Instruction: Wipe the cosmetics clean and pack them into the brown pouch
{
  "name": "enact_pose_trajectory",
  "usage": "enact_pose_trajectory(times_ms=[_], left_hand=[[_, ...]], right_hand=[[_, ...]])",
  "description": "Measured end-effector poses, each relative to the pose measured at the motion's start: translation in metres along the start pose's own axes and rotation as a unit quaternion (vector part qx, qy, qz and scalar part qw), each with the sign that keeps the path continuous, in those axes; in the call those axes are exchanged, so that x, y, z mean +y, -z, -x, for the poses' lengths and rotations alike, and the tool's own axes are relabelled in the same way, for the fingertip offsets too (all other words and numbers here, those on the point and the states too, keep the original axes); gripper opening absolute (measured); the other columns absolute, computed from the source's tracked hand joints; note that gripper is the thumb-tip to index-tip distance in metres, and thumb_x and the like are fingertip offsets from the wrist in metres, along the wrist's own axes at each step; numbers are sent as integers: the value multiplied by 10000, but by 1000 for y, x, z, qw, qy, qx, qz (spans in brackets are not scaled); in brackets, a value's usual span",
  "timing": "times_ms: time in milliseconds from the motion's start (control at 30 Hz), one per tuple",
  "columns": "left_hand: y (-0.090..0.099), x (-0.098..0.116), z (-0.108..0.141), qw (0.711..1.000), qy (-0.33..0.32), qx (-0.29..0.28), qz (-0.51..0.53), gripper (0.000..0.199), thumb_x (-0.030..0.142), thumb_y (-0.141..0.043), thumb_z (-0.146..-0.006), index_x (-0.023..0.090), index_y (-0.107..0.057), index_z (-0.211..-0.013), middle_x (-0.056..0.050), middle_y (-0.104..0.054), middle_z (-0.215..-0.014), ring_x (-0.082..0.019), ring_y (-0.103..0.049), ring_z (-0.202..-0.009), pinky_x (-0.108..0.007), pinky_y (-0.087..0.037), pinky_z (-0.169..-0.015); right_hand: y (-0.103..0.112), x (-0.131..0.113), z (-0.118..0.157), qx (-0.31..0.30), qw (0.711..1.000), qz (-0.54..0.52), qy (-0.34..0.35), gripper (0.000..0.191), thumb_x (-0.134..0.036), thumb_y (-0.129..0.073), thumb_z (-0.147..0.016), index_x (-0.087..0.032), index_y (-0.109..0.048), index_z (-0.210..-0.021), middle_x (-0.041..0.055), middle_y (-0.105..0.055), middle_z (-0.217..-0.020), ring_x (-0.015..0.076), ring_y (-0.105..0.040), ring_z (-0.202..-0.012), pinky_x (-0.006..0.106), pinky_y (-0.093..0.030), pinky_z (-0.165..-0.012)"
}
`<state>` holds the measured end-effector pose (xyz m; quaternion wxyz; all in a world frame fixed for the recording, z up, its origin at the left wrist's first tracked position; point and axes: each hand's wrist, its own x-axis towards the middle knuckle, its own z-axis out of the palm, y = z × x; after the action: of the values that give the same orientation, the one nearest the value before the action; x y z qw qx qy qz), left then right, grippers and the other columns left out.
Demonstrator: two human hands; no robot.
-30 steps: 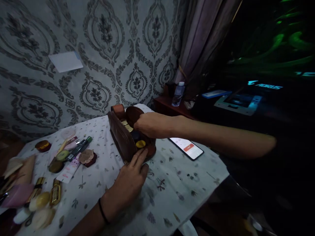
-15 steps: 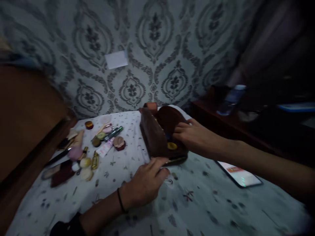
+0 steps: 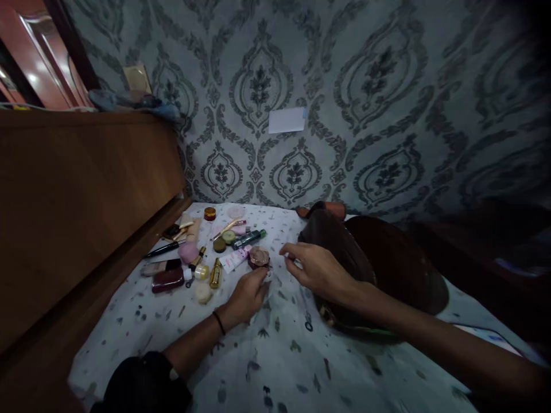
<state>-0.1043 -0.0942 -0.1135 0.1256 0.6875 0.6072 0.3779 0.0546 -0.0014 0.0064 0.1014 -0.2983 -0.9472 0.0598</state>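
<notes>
My left hand [image 3: 244,297], with a dark band at its wrist, is low over the patterned sheet. Its fingertips reach the near edge of a round jar with a brownish lid [image 3: 259,256]; thumb and fingers are apart, and I cannot tell whether they touch it. My right hand [image 3: 321,271] hovers in front of the brown bag [image 3: 338,241], fingers loosely bent and apart, with nothing plainly held. The bag gapes, its inside dark. Beside the jar lie a white and pink tube [image 3: 235,259], a dark green tube [image 3: 248,238] and a small gold bottle [image 3: 216,273].
More cosmetics spread leftward, among them a dark red bottle [image 3: 167,280], a pink sponge-like ball [image 3: 188,252] and an amber jar [image 3: 209,213]. A wooden board [image 3: 90,183] borders the left side, the patterned wall [image 3: 297,166] the back. A phone [image 3: 491,335] lies beyond the bag.
My right hand has come out of the bag and moved left. My left hand has gone from the bag's near edge to the jar. The view has turned left.
</notes>
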Motion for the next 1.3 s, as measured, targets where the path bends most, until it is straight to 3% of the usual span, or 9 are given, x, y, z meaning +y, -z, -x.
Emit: enact_pose_trajectory(times_ms=[67,200,300,433,600,800,933,1100,1300], left_hand=[[-4,-12,-1,999,45,12,15,112,118,-465,-875,165,-550,-932,-87,-666,-947,-218,-618,-890,-336,-501,-823],[-7,-22,-2,997,67,-26,24,102,112,-475,-860,169,-548,-901,-87,-669,-958,-221,-619,-910,-336,-490,-850],[-4,-21,-3,997,59,-54,15,101,106,-475,-852,177,-542,-877,-87,-670,-987,-225,-624,-946,-335,-487,-874],[1,-21,-5,996,56,-68,13,102,106,-467,-856,179,-536,-873,-82,-669,-994,-220,-630,-955,-324,-490,-882],[5,-20,-6,994,63,-87,14,107,97,-477,-836,178,-534,-877,-83,-666,-1004,-217,-631,-959,-314,-493,-875],[3,-25,-8,994,63,-74,57,110,83,-497,-823,173,-542,-868,-86,-666,-972,-221,-632,-936,-323,-504,-857],[14,-32,-14,992,90,2,94,151,53,-484,-828,175,-553,-884,-66,-658,-948,-205,-621,-920,-319,-502,-859],[48,-36,-20,988,121,99,-6,224,57,-440,-876,188,-561,-1012,-70,-631,-1014,-206,-600,-967,-322,-496,-873],[61,-42,-20,967,160,-5,-198,288,51,-394,-887,174,-531,-1110,-95,-602,-1107,-245,-601,-1025,-369,-527,-849]], right_hand=[[-15,-6,-37,-26,997,-58,-43,316,-198,-530,-867,-167,-667,-1149,55,-742,-899,181,-661,-815,244,-417,-698],[-44,-6,-119,-18,980,-111,-165,244,-206,-575,-842,-176,-733,-1025,51,-750,-921,167,-666,-839,219,-420,-661],[-67,-3,-168,-1,977,-94,-191,265,-178,-575,-843,-166,-730,-1058,79,-739,-1051,184,-663,-968,219,-435,-711],[-101,-1,-209,2,976,-83,-200,265,-172,-544,-876,-151,-725,-1068,102,-729,-1089,205,-659,-1026,242,-447,-773],[-135,5,-243,26,972,-83,-217,279,-258,-526,-914,-139,-692,-1104,136,-701,-1134,238,-637,-1081,279,-456,-822],[-150,17,-274,47,964,-89,-247,313,-243,-497,-919,-132,-614,-1188,154,-641,-1209,242,-618,-1112,290,-467,-856],[-158,20,-287,44,971,-96,-215,431,-275,-602,-866,-143,-553,-1274,145,-582,-1279,243,-585,-1153,289,-461,-909],[-168,19,-300,34,976,-106,-187,611,-364,-663,-834,-158,-462,-1373,154,-489,-1358,269,-530,-1218,322,-441,-965],[-176,11,-311,23,979,-103,-175,660,-385,-654,-836,-216,-405,-1424,150,-396,-1450,327,-439,-1291,430,-396,-1029]])
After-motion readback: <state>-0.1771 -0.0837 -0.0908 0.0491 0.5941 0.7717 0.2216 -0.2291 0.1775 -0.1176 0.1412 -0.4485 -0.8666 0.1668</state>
